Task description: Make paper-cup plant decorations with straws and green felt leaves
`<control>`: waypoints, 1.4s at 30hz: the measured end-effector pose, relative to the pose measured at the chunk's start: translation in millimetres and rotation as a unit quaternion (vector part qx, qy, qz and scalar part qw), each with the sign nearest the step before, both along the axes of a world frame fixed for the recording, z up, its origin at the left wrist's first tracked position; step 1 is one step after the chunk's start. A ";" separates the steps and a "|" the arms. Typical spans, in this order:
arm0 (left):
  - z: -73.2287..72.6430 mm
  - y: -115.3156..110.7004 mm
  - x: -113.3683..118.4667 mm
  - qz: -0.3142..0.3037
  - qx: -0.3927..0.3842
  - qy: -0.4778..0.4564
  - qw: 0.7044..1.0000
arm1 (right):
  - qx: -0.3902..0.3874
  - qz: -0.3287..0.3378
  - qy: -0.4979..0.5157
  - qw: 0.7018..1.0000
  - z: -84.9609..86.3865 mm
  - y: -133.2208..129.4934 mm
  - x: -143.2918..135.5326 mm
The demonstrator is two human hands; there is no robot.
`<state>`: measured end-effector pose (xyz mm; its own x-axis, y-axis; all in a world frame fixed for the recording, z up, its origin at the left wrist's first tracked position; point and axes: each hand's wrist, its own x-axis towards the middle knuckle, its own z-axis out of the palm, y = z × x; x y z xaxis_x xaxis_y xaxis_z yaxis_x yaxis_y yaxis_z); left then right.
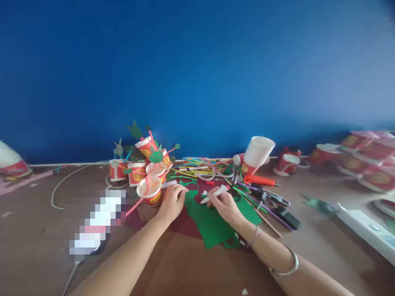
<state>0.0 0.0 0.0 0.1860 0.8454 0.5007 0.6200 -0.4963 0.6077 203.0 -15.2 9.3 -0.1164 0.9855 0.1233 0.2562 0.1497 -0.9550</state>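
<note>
My right hand [222,203] holds a white marker [219,193] with a red end over the green sheet [212,226]. My left hand [173,202] rests at the left edge of that sheet, its fingers curled together; whether anything small is between them is hidden. Another white marker [169,183] lies just behind my left hand. A dark red sheet [185,224] shows under the green one. To the left of my left hand stand red and white paper cups [149,191] with straws and green paper leaves.
Coloured straws [188,168] lie behind the hands. An orange glue gun [259,180], black-handled tools [286,218] and a stack of white cups [258,152] are to the right. A power strip [367,230] lies far right, a pixelated object [98,224] left.
</note>
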 end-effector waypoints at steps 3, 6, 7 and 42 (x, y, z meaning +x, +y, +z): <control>0.2 0.3 1.1 0.004 0.004 0.000 1.000 | -0.007 -0.018 0.003 1.000 -5.1 0.5 2.8; 1.2 -0.1 2.0 0.005 0.002 -0.001 1.000 | -0.012 -0.019 -0.014 1.000 -6.6 0.1 4.0; 1.7 -0.4 2.2 0.005 0.000 -0.001 1.000 | -0.015 -0.017 -0.022 1.000 -6.3 -0.3 4.0; 3.5 -1.4 2.6 0.009 -0.005 0.002 1.000 | -0.037 -0.044 -0.054 0.997 -0.8 -2.2 2.5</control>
<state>2.6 -1.4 3.5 0.1736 0.8536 0.4913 0.6315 -0.4792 0.6096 205.5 -17.4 8.5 -0.0383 0.9984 0.0419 0.3669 0.0531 -0.9287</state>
